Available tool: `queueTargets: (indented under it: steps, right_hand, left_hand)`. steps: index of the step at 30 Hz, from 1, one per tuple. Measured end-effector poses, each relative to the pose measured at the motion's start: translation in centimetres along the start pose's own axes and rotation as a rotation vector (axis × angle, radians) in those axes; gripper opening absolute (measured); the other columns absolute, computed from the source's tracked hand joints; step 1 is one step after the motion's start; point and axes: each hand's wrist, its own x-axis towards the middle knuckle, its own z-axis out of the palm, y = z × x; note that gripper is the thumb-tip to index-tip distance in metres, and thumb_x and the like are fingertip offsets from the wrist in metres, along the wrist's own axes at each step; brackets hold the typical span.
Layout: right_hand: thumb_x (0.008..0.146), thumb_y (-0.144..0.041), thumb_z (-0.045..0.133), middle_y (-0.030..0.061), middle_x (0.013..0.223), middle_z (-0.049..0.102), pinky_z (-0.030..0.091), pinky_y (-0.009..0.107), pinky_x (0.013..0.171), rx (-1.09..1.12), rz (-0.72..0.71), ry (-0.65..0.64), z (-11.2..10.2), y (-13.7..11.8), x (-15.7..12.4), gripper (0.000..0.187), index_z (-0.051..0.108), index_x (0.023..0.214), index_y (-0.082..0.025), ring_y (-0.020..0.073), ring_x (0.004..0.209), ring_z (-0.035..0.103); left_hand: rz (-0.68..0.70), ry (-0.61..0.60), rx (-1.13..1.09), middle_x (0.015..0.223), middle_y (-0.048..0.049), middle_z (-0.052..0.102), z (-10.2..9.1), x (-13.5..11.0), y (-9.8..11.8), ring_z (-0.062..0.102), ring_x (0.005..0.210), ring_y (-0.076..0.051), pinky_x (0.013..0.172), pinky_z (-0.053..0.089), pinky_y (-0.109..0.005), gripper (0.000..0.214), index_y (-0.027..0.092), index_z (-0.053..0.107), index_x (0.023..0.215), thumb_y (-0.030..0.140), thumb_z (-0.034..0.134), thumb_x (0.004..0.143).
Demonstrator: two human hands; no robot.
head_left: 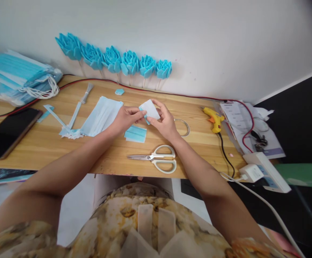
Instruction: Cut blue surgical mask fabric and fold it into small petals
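A small piece of face-mask fabric (150,108), white on the side facing me and blue at its left edge, is held between both hands above the table. My left hand (127,119) pinches its left edge. My right hand (165,120) grips it from the right, with fingers behind and thumb in front. Just below lie cut blue fabric pieces (136,133). Left of my hands rests a stack of flattened masks (101,116). White-handled scissors (156,157) lie near the table's front edge. Beside my right wrist is a roll of tape (183,128), partly hidden.
Several blue fabric roses (111,59) on sticks lean along the wall. At left are a pile of masks (22,73) and a phone (11,132). A yellow glue gun (213,119), papers (238,122) and a power strip (267,172) occupy the right side. Cables cross the back.
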Motion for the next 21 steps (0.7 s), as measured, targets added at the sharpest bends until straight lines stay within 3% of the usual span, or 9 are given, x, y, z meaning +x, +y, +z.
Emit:
queueTargets:
  steps: [6,11,16,21]
  right_hand:
    - [0.084,-0.044,0.077,0.0015,0.095,0.069,0.059,0.038,0.080,0.012,-0.002,0.064,-0.05,-0.02,0.28,0.066,0.056,0.144,-0.028,0.0203,0.082,0.066]
    - [0.084,-0.060,0.074,0.0011,0.089,0.067,0.060,0.039,0.084,0.092,0.019,0.134,-0.06,0.14,0.74,0.068,0.057,0.142,-0.028,0.0208,0.085,0.067]
    - [0.084,-0.068,0.071,0.0034,0.097,0.070,0.061,0.040,0.085,0.127,0.012,0.123,0.11,0.58,0.75,0.075,0.053,0.145,-0.028,0.0220,0.091,0.068]
    - [0.086,-0.066,0.070,0.0033,0.097,0.069,0.061,0.038,0.082,0.094,0.004,0.115,0.19,0.45,0.60,0.072,0.053,0.145,-0.029,0.0214,0.090,0.067]
  left_hand:
    - [-0.017,0.020,-0.074,0.059,-0.0016,0.065,-0.03,0.02,-0.08,0.053,0.059,-0.012,0.060,0.043,-0.025,0.037,0.017,0.071,0.058,0.049,0.085,0.070]
    - [-0.060,0.035,-0.179,0.060,-0.0014,0.064,0.12,0.19,-0.63,0.053,0.058,-0.011,0.060,0.044,-0.026,0.030,0.017,0.071,0.061,0.042,0.082,0.073]
    - [-0.094,0.064,-0.349,0.066,-0.0024,0.065,0.18,0.25,-0.77,0.055,0.061,-0.011,0.061,0.045,-0.024,0.031,0.017,0.070,0.063,0.043,0.084,0.074]
    - [-0.117,-0.051,-0.442,0.074,-0.0024,0.068,0.47,0.20,-0.84,0.062,0.071,-0.013,0.065,0.049,-0.025,0.037,0.017,0.075,0.077,0.050,0.090,0.067]
